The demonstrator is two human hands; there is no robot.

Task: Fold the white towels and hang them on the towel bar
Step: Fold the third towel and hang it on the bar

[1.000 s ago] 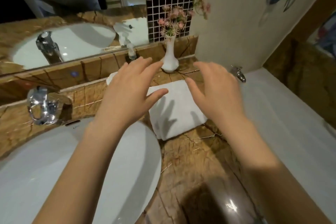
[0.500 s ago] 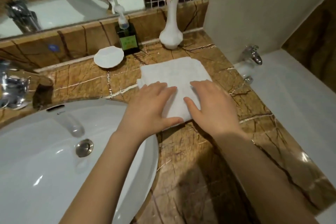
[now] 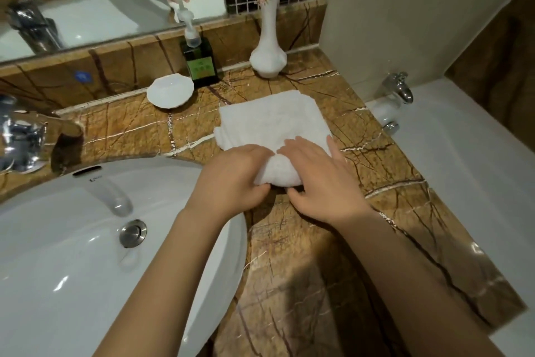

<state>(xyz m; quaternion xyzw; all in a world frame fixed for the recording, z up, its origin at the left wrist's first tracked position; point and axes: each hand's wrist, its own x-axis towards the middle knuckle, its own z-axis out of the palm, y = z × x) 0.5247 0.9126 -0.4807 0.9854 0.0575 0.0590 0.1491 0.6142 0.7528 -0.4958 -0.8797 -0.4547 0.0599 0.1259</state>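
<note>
1. Head view: white towel lies folded on the marble surface, right of the sink, in front of the vase. No towel bar in view.
2. Left hand is curled on the near-left edge, fingers over the top, thumb tucked below. Right hand clamps the near-right part, fingers flat on top, thumb under the edge. Both pinch the same bunched near edge, which looks just lifted off the surface.
3. Risk: only the near edge is gripped, so a lift could let the far layers sag open and undo the fold.
4. Risk: the far edge sits near the vase, the soap bottle and the small white dish; dragging or swinging the cloth forward could tip the narrow-necked vase.
5. Risk: the left hand is just beside the sink rim; a loose corner could drop into the basin and get wet if there is water, cannot tell.
6. Risk: grips are close together, so the wide ends may droop unevenly.
</note>
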